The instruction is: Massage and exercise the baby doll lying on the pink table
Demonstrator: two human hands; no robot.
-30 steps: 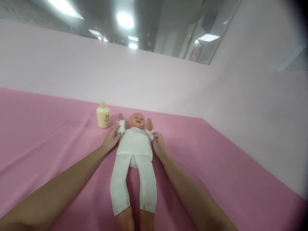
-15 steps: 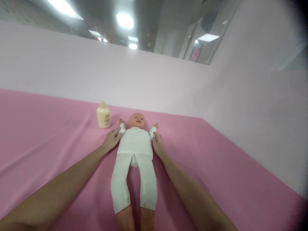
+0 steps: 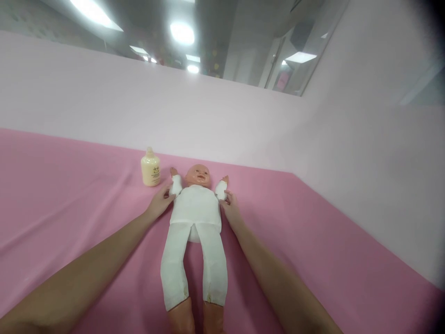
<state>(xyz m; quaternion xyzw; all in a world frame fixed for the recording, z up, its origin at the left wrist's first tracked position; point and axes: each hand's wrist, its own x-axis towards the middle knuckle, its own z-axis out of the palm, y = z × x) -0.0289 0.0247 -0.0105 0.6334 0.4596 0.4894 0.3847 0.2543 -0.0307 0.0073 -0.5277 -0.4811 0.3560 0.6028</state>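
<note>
A baby doll (image 3: 196, 211) lies on its back on a pink surface, its head away from me and its feet toward me. Its body and limbs are white, while the head, hands and feet are bare. At the doll's arm on the left, my left hand (image 3: 161, 202) is closed with thumb and fingers around the white upper part. My right hand (image 3: 230, 205) grips the doll's other arm in the same way. Both doll arms point up beside the head. Some of my fingertips are hidden behind the arms.
A pale yellow bottle (image 3: 150, 170) with a dark printed label stands left of the doll's head. The pink cover (image 3: 86, 195) has creases on the left. Behind it rises a white wall (image 3: 139, 106), with a mirror or window (image 3: 208, 37) above showing ceiling lights.
The doll's arm on the left has swung slightly, its hand now higher and farther left. The arm on the right has shifted a little upward. Both my hands stay at the arms.
</note>
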